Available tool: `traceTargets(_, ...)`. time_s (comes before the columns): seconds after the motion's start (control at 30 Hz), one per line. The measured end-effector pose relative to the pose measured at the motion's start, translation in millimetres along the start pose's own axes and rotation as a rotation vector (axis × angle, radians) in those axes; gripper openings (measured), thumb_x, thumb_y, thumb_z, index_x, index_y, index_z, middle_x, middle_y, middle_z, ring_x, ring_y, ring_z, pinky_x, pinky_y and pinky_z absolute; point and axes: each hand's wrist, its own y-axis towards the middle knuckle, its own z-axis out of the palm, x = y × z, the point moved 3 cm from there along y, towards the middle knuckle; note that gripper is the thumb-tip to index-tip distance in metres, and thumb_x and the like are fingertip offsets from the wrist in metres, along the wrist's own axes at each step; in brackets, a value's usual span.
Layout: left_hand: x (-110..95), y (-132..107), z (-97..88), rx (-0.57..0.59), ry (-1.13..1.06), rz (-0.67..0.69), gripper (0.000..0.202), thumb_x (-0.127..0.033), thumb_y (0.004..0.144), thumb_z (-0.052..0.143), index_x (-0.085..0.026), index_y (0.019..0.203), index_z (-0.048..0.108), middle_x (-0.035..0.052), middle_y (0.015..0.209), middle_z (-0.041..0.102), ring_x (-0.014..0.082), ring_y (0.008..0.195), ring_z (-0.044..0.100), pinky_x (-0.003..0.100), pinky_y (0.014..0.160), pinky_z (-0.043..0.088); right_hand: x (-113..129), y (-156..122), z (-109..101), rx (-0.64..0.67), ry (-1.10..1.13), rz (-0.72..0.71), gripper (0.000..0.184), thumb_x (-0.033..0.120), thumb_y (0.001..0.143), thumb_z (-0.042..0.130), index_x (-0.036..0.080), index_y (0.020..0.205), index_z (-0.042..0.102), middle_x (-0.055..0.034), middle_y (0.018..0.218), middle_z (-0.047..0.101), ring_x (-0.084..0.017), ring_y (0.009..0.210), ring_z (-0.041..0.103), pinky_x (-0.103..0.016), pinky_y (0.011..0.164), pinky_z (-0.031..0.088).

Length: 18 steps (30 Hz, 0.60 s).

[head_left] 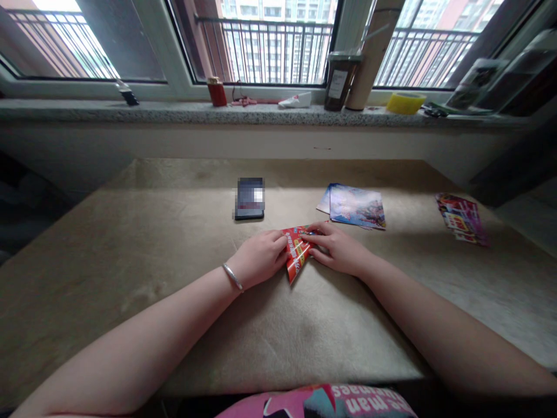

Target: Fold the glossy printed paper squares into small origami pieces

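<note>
Paper (296,256) (red, folded) is held between left hand (261,253) and right hand (337,247), both loosely curled

Your forearms (165,328) angle inward; your left hand (260,254) and right hand (339,247) lie close together, palms apparently down, fingers (319,239) bent.

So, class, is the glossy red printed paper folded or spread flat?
Folded: the glossy red printed paper, between the bare left hand and bare right hand, tapers to a point toward the person.
</note>
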Motion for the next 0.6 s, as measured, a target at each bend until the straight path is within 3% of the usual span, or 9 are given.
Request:
traceTargets(0.27,-5,1,1.1,-0.048,0.048,0.047,0.028,-0.032,0.093,0.044,-0.018,0.111,0.06,0.0078,0.1,0.062,0.0203,0.091,0.059,0.035,0.082,0.049,4,-1,-7,0.025,-0.022,0.021,0.029,0.026,0.088,0.05,0.022,0.113,0.065,-0.009,0.106,0.065,-0.022,0.103,0.059,-0.039,0.091,0.049)
traceTargets(0.6,-19,-2,12.3,-0.079,0.11,-0.009,0.035,-0.033,0.094,0.041,-0.01,0.115,0.056,0.015,0.112,0.058,0.0267,0.107,0.055,0.04,0.091,0.049,10,1,-8,0.031,-0.132,0.023,0.025,0.025,0.089,0.049,0.019,0.103,0.069,-0.0087,0.102,0.068,-0.022,0.098,0.06,-0.038,0.089,0.048)
